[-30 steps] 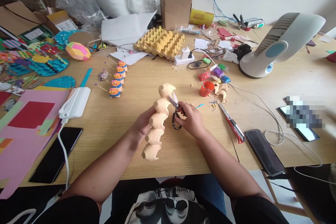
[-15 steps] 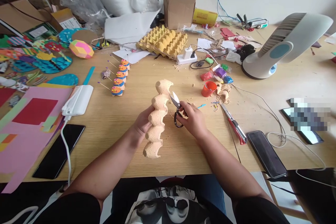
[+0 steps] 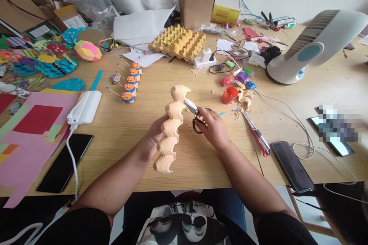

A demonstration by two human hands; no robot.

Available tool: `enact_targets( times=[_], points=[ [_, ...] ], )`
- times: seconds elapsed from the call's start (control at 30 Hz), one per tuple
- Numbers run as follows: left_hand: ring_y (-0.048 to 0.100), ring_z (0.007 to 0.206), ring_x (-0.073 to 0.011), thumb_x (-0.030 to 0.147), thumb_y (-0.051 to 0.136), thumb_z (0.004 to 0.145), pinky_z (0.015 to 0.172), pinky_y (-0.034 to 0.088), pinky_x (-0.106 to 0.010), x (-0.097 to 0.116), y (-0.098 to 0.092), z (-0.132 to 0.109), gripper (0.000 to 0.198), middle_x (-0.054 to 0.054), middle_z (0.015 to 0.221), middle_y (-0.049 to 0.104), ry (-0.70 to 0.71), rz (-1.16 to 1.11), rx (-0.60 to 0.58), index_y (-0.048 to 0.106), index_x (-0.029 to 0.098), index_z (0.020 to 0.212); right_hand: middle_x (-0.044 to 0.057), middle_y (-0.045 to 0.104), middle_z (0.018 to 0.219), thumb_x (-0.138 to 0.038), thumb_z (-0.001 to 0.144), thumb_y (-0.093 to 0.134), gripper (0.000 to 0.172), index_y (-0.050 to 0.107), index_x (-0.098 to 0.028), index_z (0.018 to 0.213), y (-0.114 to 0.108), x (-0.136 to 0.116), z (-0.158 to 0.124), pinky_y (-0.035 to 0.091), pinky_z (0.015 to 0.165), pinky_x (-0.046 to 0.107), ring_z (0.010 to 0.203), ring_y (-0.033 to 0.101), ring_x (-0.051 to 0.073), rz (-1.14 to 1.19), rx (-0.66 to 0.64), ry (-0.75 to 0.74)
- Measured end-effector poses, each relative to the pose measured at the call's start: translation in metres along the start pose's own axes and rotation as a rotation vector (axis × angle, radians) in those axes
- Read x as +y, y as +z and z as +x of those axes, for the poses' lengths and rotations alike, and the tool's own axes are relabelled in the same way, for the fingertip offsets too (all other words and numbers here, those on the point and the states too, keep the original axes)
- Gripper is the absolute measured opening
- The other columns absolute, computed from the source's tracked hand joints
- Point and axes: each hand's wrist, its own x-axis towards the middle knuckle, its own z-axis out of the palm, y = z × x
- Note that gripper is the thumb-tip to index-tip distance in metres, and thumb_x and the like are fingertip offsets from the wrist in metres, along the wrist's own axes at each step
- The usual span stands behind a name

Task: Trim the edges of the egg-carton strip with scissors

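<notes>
A peach-coloured strip of egg carton (image 3: pixel 169 127), made of several joined cups, is held above the table by my left hand (image 3: pixel 157 131). That hand grips it from behind on the left, so most of its fingers are hidden. In my right hand (image 3: pixel 212 126) is a pair of scissors (image 3: pixel 192 107) with black handles. The blades look nearly closed, and their tip reaches the strip's right edge between the top two cups. Small scraps lie on the wood around the scissors.
Left of centre stands a finished caterpillar (image 3: pixel 131 83) with stick feelers. An orange bucket (image 3: pixel 229 95), a red utility knife (image 3: pixel 260 138) and a phone (image 3: pixel 292 166) lie to the right. Further back are a yellow egg tray (image 3: pixel 178 44) and a white fan (image 3: pixel 313 49).
The scissor blades have closed from a wider gap, with the tip now at the strip's edge. The strip's lower end has swung slightly left.
</notes>
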Motion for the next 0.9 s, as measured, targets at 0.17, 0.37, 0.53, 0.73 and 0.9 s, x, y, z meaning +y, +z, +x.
enact_targets(
  times=[0.17, 0.37, 0.53, 0.73, 0.9],
  points=[
    [0.051, 0.043, -0.0106, 0.04, 0.074, 0.091, 0.044, 0.041, -0.02, -0.0022, 0.0006, 0.0005, 0.035, 0.004, 0.058, 0.048, 0.015, -0.007, 0.01, 0.051, 0.021, 0.074, 0.009, 0.079, 0.104, -0.027, 0.106, 0.068, 0.043, 0.062, -0.027, 0.149, -0.0014, 0.0, 0.0001, 0.059, 0.089, 0.041, 0.097, 0.071, 0.029, 0.001, 0.008, 0.017],
    [0.05, 0.045, -0.011, 0.038, 0.074, 0.091, 0.044, 0.041, -0.02, -0.0027, 0.0024, 0.0018, 0.032, 0.004, 0.059, 0.05, 0.014, -0.017, 0.015, 0.052, 0.021, 0.074, 0.009, 0.08, 0.105, -0.025, 0.106, 0.067, 0.04, 0.062, -0.027, 0.146, -0.0005, -0.0006, -0.0003, 0.058, 0.085, 0.039, 0.093, 0.071, 0.028, 0.014, 0.01, 0.033],
    [0.051, 0.046, -0.011, 0.039, 0.072, 0.093, 0.044, 0.042, -0.02, -0.0039, -0.0033, 0.0032, 0.033, 0.002, 0.061, 0.055, 0.009, -0.006, 0.008, 0.053, 0.021, 0.072, 0.007, 0.08, 0.103, -0.024, 0.104, 0.067, 0.033, 0.065, -0.026, 0.138, 0.0003, -0.0019, -0.0006, 0.055, 0.08, 0.035, 0.09, 0.071, 0.025, 0.075, -0.008, 0.073],
    [0.051, 0.046, -0.0097, 0.034, 0.077, 0.088, 0.045, 0.043, -0.02, -0.0048, -0.0034, -0.0021, 0.025, 0.002, 0.066, 0.06, 0.033, 0.039, -0.014, 0.059, 0.021, 0.076, 0.004, 0.076, 0.097, -0.028, 0.101, 0.069, 0.029, 0.065, -0.025, 0.129, 0.0039, -0.0019, -0.0004, 0.05, 0.071, 0.031, 0.078, 0.068, 0.02, 0.244, 0.045, 0.243],
    [0.05, 0.046, -0.0098, 0.039, 0.078, 0.088, 0.045, 0.043, -0.02, -0.0027, -0.0006, -0.0019, 0.022, 0.003, 0.065, 0.059, 0.015, 0.064, -0.031, 0.064, 0.022, 0.085, 0.005, 0.072, 0.101, -0.045, 0.1, 0.071, 0.038, 0.062, -0.022, 0.129, 0.0015, -0.0007, 0.0025, 0.05, 0.072, 0.031, 0.08, 0.062, 0.018, 0.391, 0.005, 0.295]
  ],
)
